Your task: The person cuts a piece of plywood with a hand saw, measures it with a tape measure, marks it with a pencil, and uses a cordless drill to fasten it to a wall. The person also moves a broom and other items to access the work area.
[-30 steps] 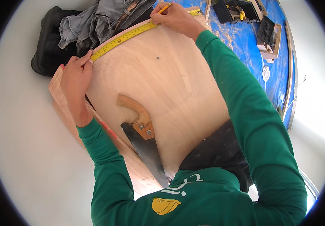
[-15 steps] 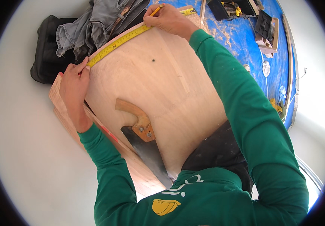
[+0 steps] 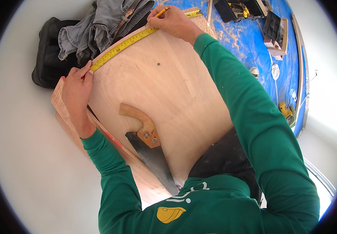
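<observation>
A yellow tape measure (image 3: 123,46) is stretched along the far edge of a pale plywood board (image 3: 192,105). Its left end is in my left hand (image 3: 77,86), thumb and fingers closed on it at the board's far left corner. Farther along the blade, my right hand (image 3: 175,24) grips a yellow pencil (image 3: 161,12) and rests against the tape; the blade shows again beyond that hand. On the board's left side lies a handsaw (image 3: 147,132) with a curved wooden handle, its dark blade pointing toward me. A small dark screw head or spot (image 3: 158,64) marks the board.
Grey jeans (image 3: 110,23) lie over a black case (image 3: 53,54) beyond the board. A blue sheet (image 3: 250,46) strewn with sawdust covers the floor at the right, with an open toolbox (image 3: 234,11) and a wooden tray (image 3: 281,39) on it. The white wall (image 3: 32,136) stands close at left.
My right hand and forearm have shifted very slightly left. The tape and my left hand stay almost where they were.
</observation>
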Motion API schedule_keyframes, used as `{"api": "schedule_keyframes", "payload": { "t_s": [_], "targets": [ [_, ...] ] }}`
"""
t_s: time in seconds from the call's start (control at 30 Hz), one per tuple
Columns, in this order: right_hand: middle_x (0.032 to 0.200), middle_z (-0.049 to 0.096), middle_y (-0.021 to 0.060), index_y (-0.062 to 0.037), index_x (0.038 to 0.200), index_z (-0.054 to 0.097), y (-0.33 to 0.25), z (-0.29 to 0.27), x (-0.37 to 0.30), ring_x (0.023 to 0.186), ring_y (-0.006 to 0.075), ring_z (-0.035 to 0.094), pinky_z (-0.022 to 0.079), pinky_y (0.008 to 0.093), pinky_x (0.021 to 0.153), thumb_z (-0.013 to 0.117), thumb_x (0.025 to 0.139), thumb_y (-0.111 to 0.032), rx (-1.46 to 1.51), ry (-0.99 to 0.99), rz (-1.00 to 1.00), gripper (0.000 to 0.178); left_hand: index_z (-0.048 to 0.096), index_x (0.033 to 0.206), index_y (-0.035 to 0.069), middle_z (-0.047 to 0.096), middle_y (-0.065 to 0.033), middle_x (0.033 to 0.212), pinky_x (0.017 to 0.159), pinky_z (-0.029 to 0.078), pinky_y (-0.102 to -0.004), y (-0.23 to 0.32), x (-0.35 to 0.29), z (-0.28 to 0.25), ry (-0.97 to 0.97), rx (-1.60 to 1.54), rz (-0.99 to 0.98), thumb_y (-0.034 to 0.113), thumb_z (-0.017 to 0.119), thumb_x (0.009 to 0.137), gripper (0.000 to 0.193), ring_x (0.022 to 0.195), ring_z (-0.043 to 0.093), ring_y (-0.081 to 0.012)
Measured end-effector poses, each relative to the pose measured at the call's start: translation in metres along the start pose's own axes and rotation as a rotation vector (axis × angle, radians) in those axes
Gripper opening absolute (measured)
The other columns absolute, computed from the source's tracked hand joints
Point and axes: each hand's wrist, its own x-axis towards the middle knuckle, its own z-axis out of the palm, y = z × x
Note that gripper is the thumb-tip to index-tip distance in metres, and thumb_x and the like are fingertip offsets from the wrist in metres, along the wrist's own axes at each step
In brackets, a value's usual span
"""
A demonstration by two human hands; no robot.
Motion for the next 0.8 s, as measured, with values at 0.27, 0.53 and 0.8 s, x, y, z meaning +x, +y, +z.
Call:
{"api": "schedule_keyframes", "payload": {
  "t_s": [0.27, 0.53, 0.8],
  "targets": [
    [0.094, 0.076, 0.0051, -0.0030, 0.103, 0.078, -0.026, -0.022, -0.017, 0.088, 0.0130, 0.070, 0.056, 0.0293, 0.079, 0.074, 0.099, -0.026, 0.305, 0.027, 0.115, 0.024, 0.080, 0.133, 0.029, 0.069, -0.0045, 0.101, 0.104, 0.052, -0.0428, 0.000, -0.011, -0.005, 0.045, 0.065, 0.046, 0.033, 0.061, 0.102, 0.037, 0.098, 0.072, -0.0279],
    [0.092, 0.071, 0.0017, -0.0027, 0.108, 0.074, -0.057, -0.166, -0.259, 0.084, 0.0091, 0.065, 0.053, 0.0270, 0.074, 0.077, 0.101, -0.022, 0.212, 0.307, 0.192, 0.021, 0.080, 0.132, 0.030, 0.071, -0.0099, 0.107, 0.093, 0.056, -0.0440, 0.004, -0.030, -0.023, 0.012, 0.078, 0.038, 0.036, 0.063, 0.101, 0.036, 0.106, 0.073, -0.0319],
    [0.108, 0.069, 0.0016, -0.0056, 0.121, 0.072, -0.089, -0.391, -0.685, 0.100, 0.0106, 0.065, 0.053, 0.0279, 0.087, 0.068, 0.107, -0.026, -0.161, 1.138, 0.537, 0.025, 0.077, 0.138, 0.028, 0.074, -0.0159, 0.108, 0.091, 0.056, -0.0462, 0.010, -0.068, -0.033, 0.049, 0.141, 0.152, 0.041, 0.064, 0.097, 0.044, 0.105, 0.074, -0.0364]
  ]
}}
